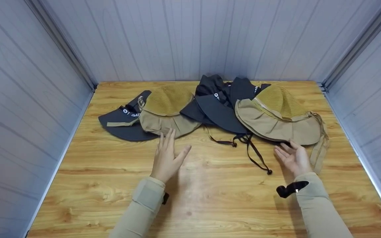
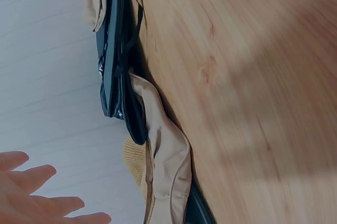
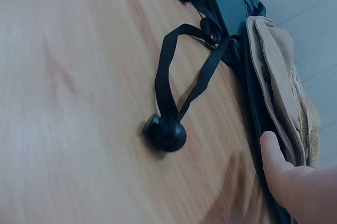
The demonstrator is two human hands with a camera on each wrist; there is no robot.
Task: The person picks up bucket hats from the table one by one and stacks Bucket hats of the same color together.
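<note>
My left hand [image 1: 166, 162] hovers with straight fingers at the front brim of a sun hat [image 1: 169, 100] with a mustard mesh crown and beige brim. In the left wrist view, the fingers [image 2: 31, 179] are spread and hold nothing. My right hand [image 1: 297, 161] lies palm up at the front edge of a second mustard and beige sun hat [image 1: 278, 129]. Its thumb [image 3: 271, 153] is by the brims in the right wrist view; whether it touches them I cannot tell. A dark hat brim [image 3: 253, 108] shows beneath that beige one.
Dark sun hats [image 1: 217, 110] overlap in the middle, their black cord [image 1: 256, 153] and toggle [image 3: 166, 133] lying on the wooden table [image 1: 210, 198]. Another dark hat [image 1: 124, 127] is partly under the left beige brim. Pale panel walls [image 1: 184, 39] enclose the back and sides.
</note>
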